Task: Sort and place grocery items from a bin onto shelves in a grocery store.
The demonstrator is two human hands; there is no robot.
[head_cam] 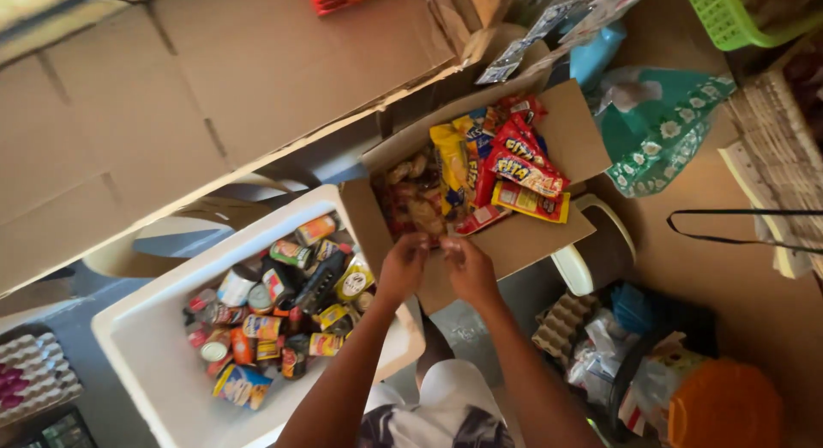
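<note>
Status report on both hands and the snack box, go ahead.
Left hand and right hand together at the near edge of the cardboard box, grip unclear. Snack packets inside. White tub of cans alongside, left.

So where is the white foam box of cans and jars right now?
In the head view, the white foam box sits lower left, directly left of the open cardboard box of snack packets, with the left hand just past its right corner.
</note>
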